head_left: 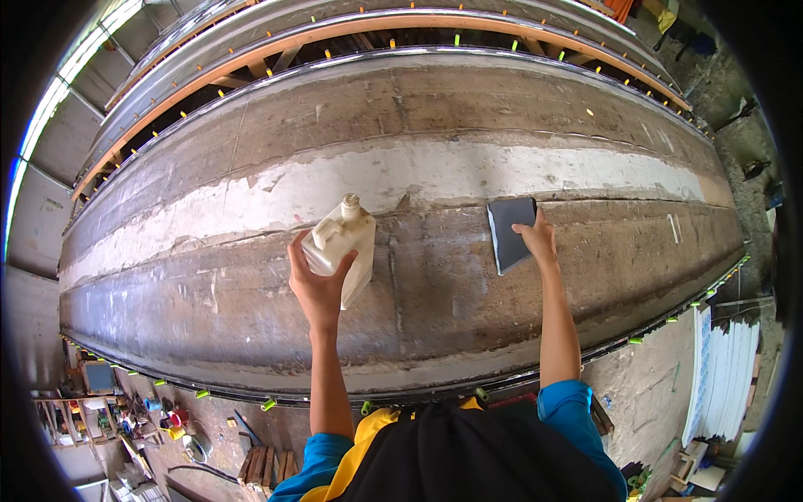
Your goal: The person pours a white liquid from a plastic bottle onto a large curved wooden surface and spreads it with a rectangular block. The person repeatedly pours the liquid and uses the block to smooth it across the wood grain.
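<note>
My left hand is wrapped around a translucent off-white plastic jug with its neck pointing away from me, left of the middle. To the right, my right hand pinches the right edge of a dark grey rectangular sheet with a pale left edge; its exact kind is unclear. Both are over a long, stained brown worktop, just by a white strip that runs along its length. Whether the jug and the sheet touch the surface, I cannot tell.
Green pegs line the worktop's near edge, with yellow ones along the far edge. Beyond lies an orange-brown beam. Stacked wood blocks and assorted clutter are on the floor at lower left; white panels lie at lower right.
</note>
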`<state>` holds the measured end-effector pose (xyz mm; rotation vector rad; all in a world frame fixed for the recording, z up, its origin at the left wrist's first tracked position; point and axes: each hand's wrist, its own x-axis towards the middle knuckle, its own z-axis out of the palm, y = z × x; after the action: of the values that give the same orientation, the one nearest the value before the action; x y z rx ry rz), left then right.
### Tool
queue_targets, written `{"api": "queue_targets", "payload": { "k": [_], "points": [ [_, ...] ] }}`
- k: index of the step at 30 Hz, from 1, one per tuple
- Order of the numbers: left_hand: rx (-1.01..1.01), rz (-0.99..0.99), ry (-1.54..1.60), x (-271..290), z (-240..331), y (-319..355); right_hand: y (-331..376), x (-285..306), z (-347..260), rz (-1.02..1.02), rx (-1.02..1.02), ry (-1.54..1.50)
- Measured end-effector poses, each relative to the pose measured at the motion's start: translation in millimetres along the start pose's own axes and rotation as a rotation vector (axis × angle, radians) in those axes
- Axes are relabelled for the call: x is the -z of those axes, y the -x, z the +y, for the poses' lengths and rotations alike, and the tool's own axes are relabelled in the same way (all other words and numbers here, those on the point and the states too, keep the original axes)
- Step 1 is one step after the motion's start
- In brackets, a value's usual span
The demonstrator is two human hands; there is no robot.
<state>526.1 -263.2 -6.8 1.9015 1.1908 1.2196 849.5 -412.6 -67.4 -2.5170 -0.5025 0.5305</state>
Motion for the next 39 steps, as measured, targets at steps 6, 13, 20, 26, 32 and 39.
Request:
{"api": "queue_targets", "payload": {
  "k": [6,13,20,26,32,39],
  "points": [
    [0.003,-0.040,0.016,-14.5,13.8,6.9,6.7,-52.5,-38.8,-0.104,0.309,-0.039],
    [0.008,0.003,-0.004,-18.9,20.3,21.1,-39.7,-7.7,27.6,0.158,0.230,0.010],
    [-0.001,0.033,-0.019,-17.6,22.1,31.7,14.7,14.5,-15.3,-0.111,0.403,0.453],
    [0.092,0.035,-0.008,-8.9,21.0,38.8,50.6,-27.9,43.3,0.312,1.176,0.442],
    [0.029,0.031,-0.024,-15.6,28.1,37.6,2.2,-7.0,27.4,0.241,0.999,0.333],
    [0.090,0.073,0.058,-1.6,16.4,39.7,82.4,-22.7,47.7,0.330,1.306,0.443]
  ]
}}
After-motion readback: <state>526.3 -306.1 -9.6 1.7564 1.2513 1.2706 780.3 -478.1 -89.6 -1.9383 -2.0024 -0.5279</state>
